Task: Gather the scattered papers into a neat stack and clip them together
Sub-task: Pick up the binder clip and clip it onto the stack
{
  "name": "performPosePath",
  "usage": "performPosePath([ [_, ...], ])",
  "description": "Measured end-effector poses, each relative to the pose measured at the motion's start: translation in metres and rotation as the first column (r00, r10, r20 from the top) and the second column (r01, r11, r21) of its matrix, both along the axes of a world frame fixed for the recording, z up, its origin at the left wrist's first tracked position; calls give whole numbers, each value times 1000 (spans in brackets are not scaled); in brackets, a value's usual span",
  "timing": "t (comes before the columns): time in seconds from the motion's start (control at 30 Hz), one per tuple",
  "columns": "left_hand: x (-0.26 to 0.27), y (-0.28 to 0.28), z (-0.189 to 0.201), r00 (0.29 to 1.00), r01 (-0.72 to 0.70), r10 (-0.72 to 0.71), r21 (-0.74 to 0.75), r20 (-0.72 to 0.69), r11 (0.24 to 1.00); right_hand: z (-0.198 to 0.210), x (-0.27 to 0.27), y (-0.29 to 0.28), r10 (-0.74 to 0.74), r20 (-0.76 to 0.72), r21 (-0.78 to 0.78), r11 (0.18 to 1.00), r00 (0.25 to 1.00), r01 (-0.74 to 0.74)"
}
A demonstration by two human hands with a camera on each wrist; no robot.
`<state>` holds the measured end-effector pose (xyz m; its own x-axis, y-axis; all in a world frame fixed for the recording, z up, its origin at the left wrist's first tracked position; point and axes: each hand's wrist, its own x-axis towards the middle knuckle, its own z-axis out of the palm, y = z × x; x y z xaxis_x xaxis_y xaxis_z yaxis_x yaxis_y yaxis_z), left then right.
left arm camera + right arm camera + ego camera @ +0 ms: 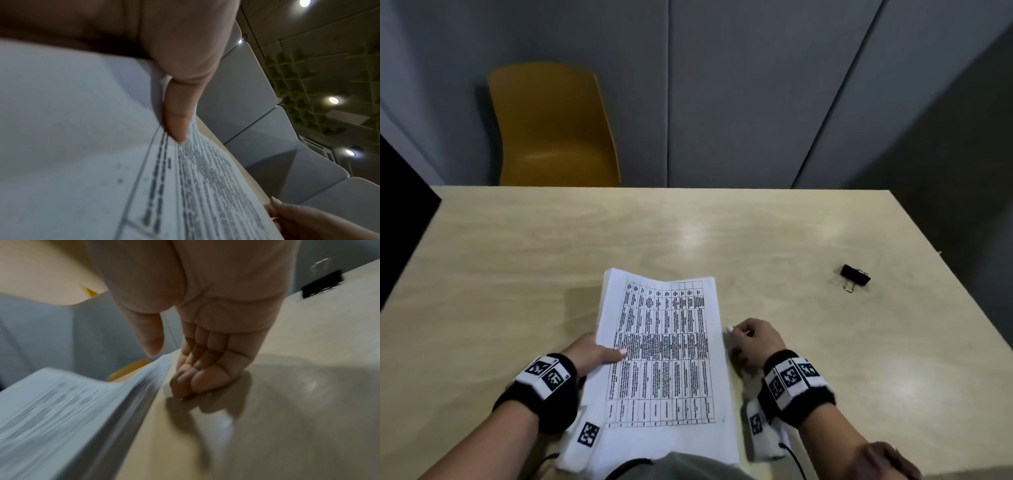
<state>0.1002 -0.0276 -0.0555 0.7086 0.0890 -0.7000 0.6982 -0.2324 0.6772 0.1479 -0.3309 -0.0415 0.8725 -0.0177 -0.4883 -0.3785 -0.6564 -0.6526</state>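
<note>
A stack of printed papers (664, 359) with a table of text on top lies lengthwise at the near middle of the table. My left hand (599, 353) grips its left edge, thumb (179, 113) on the top sheet and fingers hidden beneath. That side of the papers (61, 410) is lifted and bent. My right hand (753, 342) sits just beside the right edge with curled fingers (197, 381) touching the tabletop and holding nothing. Its thumb points toward the paper edge. A black binder clip (855, 275) lies far right, away from both hands.
The light wooden table (551, 246) has bare surface to the left, behind and right of the papers. A yellow chair (554, 130) stands beyond the far edge, against grey wall panels. The binder clip (322, 283) lies near the table's right edge.
</note>
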Motion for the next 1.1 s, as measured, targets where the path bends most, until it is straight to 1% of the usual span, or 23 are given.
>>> performPosePath([
  [0.03, 1, -2, -2, 1000, -20, 20, -21, 4, 1000, -1, 9, -10, -107, -23, 91, 990, 994, 108],
  [0.07, -1, 0, -4, 1000, -28, 28, -26, 2, 999, -1, 17, -19, -225, -86, 236, 942, 970, 240],
  [0.1, -2, -1, -5, 999, -35, 35, -34, 4, 999, -1, 28, -30, -336, -186, 404, 830, 923, 383],
  [0.13, -1, -3, -6, 999, -49, 50, -36, 10, 998, 0, 39, -44, -416, -300, 535, 672, 859, 512],
  [0.17, -1, -3, -7, 997, -67, 68, -44, 20, 997, 2, 49, -57, -462, -388, 616, 513, 797, 597],
  [0.2, 0, -4, -10, 997, -75, 76, -46, 21, 996, 7, 59, -73, -522, -428, 646, 394, 738, 653],
  [0.23, -1, -4, -11, 996, -83, 84, -44, 30, 996, 10, 69, -87, -590, -438, 647, 317, 678, 693],
  [0.3, 0, -5, -13, 995, -95, 96, -49, 34, 994, 17, 85, -114, -710, -423, 612, 234, 563, 755],
  [0.33, 0, -4, -14, 995, -97, 98, -31, 35, 995, 21, 92, -125, -744, -420, 608, 196, 521, 770],
  [0.43, 1, -3, -14, 993, -117, 118, -41, 25, 992, 26, 111, -150, -781, -426, 625, 109, 456, 773],
  [0.5, 0, -5, -14, 993, -119, 120, -40, 22, 992, 28, 121, -160, -793, -420, 620, 105, 442, 777],
  [0.57, -2, -8, -10, 991, -129, 131, -63, 40, 990, 27, 127, -164, -806, -403, 598, 127, 434, 792],
  [0.67, -2, -11, -7, 990, -121, 126, -65, 67, 990, 27, 127, -165, -833, -380, 543, 151, 402, 826],
  [0.77, -1, -8, -10, 990, -129, 131, -41, 52, 991, 29, 121, -161, -838, -330, 525, 219, 434, 822],
  [0.8, -2, -7, -10, 990, -128, 130, -35, 49, 991, 30, 118, -156, -849, -310, 509, 233, 429, 829],
  [0.87, -2, -7, -9, 991, -122, 123, -35, 44, 992, 33, 110, -138, -879, -287, 481, 212, 382, 851],
  [0.9, -2, -7, -9, 992, -121, 122, -43, 33, 992, 35, 104, -126, -876, -290, 492, 210, 386, 845],
  [0.93, -2, -6, -11, 993, -114, 116, -42, 30, 993, 35, 98, -112, -858, -307, 520, 211, 412, 828],
  [1.0, -2, -6, -11, 995, -92, 93, -39, 36, 995, 35, 78, -80, -784, -375, 582, 216, 494, 784],
  [1.03, -4, -6, -10, 996, -80, 82, -30, 41, 996, 36, 66, -62, -737, -407, 595, 234, 539, 769],
  [1.1, -4, -9, -10, 996, -68, 69, -3, 61, 998, 38, 40, -29, -630, -440, 595, 329, 640, 733],
])
